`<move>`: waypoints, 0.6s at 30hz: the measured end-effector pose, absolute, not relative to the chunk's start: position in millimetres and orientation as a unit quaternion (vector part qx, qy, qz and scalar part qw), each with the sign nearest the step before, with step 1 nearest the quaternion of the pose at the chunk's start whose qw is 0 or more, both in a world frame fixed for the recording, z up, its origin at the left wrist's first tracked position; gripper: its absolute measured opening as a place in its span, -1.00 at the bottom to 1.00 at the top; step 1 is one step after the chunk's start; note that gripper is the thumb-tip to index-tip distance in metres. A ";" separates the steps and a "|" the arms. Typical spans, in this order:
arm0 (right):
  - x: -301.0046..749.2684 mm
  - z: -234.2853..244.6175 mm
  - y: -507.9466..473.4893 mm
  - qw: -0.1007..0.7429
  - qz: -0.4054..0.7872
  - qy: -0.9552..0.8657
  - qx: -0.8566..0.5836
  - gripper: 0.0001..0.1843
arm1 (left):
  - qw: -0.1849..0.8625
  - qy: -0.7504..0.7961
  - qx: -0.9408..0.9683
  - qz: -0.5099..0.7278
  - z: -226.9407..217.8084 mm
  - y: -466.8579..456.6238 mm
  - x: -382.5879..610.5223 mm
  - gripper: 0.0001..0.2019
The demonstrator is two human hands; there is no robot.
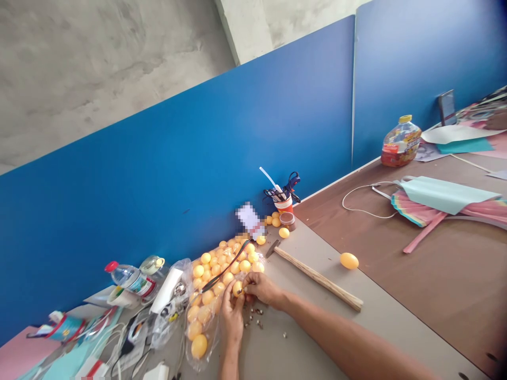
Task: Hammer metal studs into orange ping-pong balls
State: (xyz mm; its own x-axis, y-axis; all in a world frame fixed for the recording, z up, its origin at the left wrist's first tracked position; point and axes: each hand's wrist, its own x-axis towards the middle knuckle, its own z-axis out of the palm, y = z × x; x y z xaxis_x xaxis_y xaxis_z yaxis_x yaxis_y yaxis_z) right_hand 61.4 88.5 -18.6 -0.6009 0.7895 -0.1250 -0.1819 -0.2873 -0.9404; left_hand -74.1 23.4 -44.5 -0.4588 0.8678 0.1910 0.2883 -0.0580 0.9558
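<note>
My left hand point(232, 311) grips an orange ping-pong ball point(237, 288) between thumb and fingers. At the ball's right side, the fingers of my right hand point(262, 289) are pinched against it; a small dark spot shows on the ball there, too small to make out. Just behind both hands lies a clear plastic bag point(204, 345) full of similar orange balls, with a black strap point(227, 268) across it. Several small metal pieces point(256, 312) are scattered on the grey tabletop beside my right wrist. A hammer point(319, 277) with a wooden handle rests to the right.
One loose ball point(349, 260) lies right of the hammer. A paper cup point(284, 205) with tools and a round brown container point(287, 220) stand by the blue partition point(190, 174). Bottles point(138, 282) and cables crowd the left; a drink bottle point(401, 142) and pleated paper point(420, 211) are right.
</note>
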 end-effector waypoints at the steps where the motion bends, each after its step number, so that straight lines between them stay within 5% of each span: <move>1: 61.0 -19.0 88.3 0.329 0.741 -0.500 -0.305 -0.88 | 0.260 0.635 0.444 0.577 -44.5 23.8 -73.7 -0.48; 18: 53.2 -20.6 84.7 0.341 0.708 -0.504 -0.358 -0.82 | 0.271 0.626 0.427 0.594 -48.4 25.3 -71.3 -0.47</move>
